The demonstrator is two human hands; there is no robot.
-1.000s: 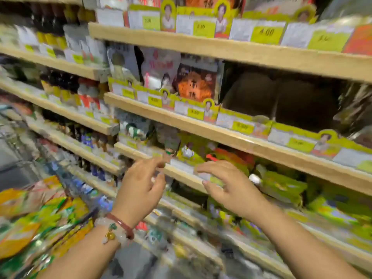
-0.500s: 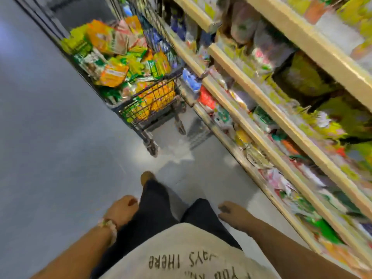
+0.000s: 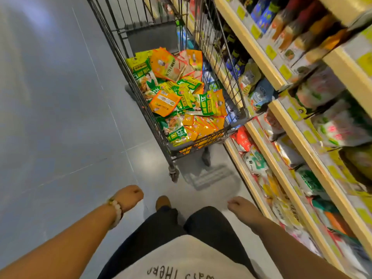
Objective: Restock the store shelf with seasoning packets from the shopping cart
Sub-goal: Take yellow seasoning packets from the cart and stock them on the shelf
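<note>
Now between loads: left hand [image 3: 130, 199] loosely curled, right hand [image 3: 240, 207] relaxed, both holding nothing. Packets [image 3: 181, 97] heaped in cart [image 3: 237, 115] ahead, beside shelf [image 3: 291, 125]. Next, probably: step forward, reach in, grab packets.

Orange, yellow and green seasoning packets [image 3: 181, 101] fill the dark grey wire cart [image 3: 173, 156]; beside it, pale wooden shelf [image 3: 281, 125] edges carry yellow price tags [image 3: 270, 52].

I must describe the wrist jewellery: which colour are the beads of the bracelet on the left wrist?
Pale, whitish beads with one yellow-green piece, seen in the head view.
</note>
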